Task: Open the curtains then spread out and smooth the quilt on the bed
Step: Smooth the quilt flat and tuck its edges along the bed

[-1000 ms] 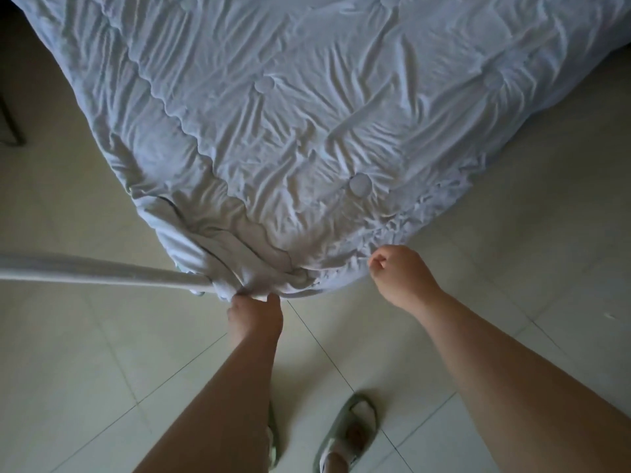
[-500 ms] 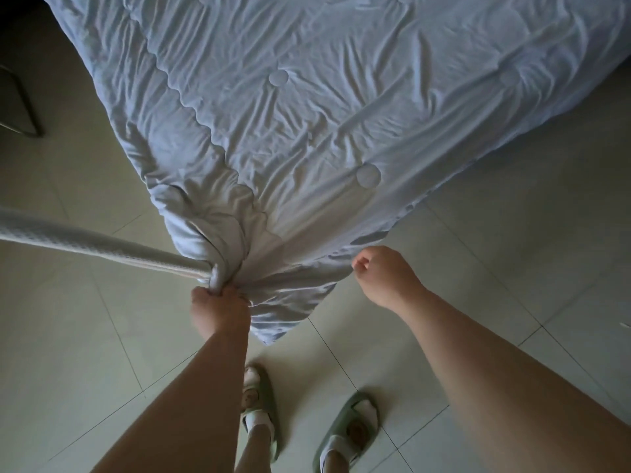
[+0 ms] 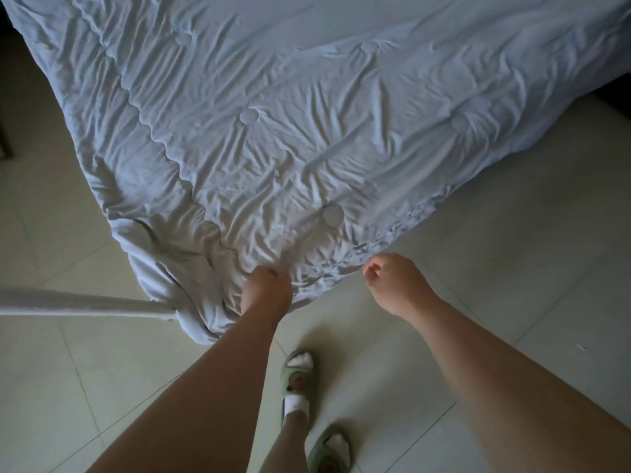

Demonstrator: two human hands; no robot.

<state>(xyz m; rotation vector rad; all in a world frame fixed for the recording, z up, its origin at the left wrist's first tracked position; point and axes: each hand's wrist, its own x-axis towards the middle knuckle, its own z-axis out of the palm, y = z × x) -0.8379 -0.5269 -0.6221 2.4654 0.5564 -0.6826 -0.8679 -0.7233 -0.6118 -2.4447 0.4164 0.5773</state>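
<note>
A pale blue, heavily wrinkled quilt (image 3: 307, 131) with round tufts covers the bed, and its near corner hangs toward me. My left hand (image 3: 268, 288) is closed on the quilt's hem just right of that bunched corner, with creases fanning out from the grip. My right hand (image 3: 392, 285) is a fist right at the hem's edge farther right; I see no fabric inside it. No curtains are in view.
A white bar (image 3: 85, 305) runs from the left edge to the quilt's corner. Pale floor tiles (image 3: 512, 268) surround the bed. My feet in green slippers (image 3: 297, 377) stand below the hands. A dark furniture leg (image 3: 5, 138) shows at far left.
My left hand has shifted right along the hem, away from the end of the white bar. The bunched corner has dropped and the quilt lies flatter. The right hand stays a fist at the edge.
</note>
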